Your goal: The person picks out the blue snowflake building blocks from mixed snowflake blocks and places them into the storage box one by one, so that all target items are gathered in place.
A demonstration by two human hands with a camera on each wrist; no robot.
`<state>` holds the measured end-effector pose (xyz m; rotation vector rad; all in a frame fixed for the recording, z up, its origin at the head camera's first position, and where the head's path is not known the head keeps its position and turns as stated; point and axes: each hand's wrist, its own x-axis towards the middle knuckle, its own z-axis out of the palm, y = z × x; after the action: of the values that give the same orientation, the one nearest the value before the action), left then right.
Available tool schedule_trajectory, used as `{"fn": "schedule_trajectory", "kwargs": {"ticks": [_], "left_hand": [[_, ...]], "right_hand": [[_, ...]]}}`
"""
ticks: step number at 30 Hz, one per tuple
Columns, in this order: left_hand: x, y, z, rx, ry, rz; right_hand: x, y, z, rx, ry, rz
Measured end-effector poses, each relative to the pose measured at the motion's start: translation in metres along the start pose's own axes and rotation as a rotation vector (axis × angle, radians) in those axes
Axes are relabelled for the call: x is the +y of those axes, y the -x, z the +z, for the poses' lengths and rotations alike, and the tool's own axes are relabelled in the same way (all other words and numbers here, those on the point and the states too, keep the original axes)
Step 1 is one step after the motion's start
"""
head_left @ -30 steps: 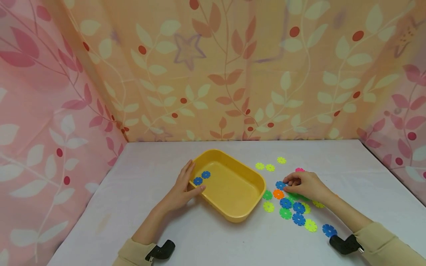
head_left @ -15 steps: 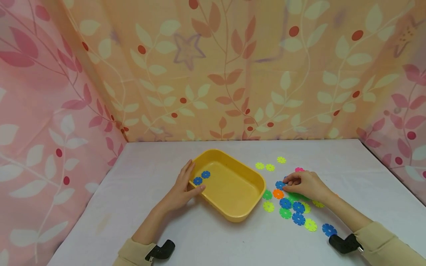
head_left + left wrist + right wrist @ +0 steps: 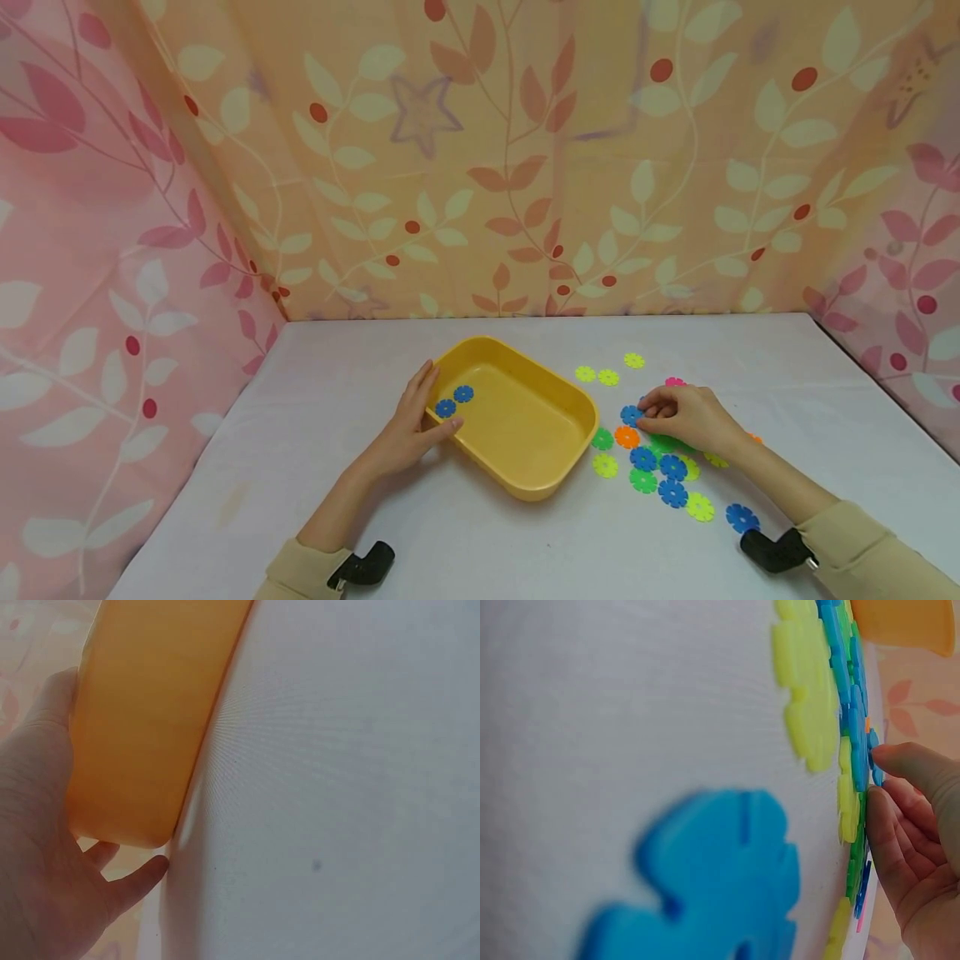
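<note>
Around the left corner of a yellow tray (image 3: 555,400), my left hand (image 3: 408,429) grips the rim, thumb over the edge and fingers along the outside. Two blue flower-shaped discs (image 3: 463,393) lie inside the tray near that hand. The left wrist view shows the hand (image 3: 45,832) against the tray's outer wall (image 3: 142,727). To the right of the tray, my right hand (image 3: 693,419) pinches the edge of a blue disc (image 3: 631,416) between thumb and fingers. In the right wrist view this disc (image 3: 877,757) is partly hidden at the fingertips.
Several blue, green, yellow and orange discs (image 3: 627,437) lie close together around the right hand, some overlapping. A pink disc (image 3: 675,382) is behind it, and a blue disc (image 3: 742,518) lies nearer the right sleeve. Patterned curtains (image 3: 510,167) border the white table (image 3: 360,358).
</note>
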<state>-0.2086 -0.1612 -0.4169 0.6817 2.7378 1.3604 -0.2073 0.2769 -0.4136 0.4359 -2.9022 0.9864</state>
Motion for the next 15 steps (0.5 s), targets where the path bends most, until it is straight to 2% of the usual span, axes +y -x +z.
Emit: {"fn": "schedule_trajectory", "kwargs": {"ticks": [6,15], "left_hand": [[0.0006,0.0004,-0.0004,-0.001,-0.007,-0.010],[0.0008,0.0007,-0.0001,0.000,-0.009,-0.015]], "right_hand": [[0.0000,0.0003,0.0005,0.014,0.005,-0.004],[0.0016,-0.0006,0.0031,-0.016,-0.028,-0.005]]}}
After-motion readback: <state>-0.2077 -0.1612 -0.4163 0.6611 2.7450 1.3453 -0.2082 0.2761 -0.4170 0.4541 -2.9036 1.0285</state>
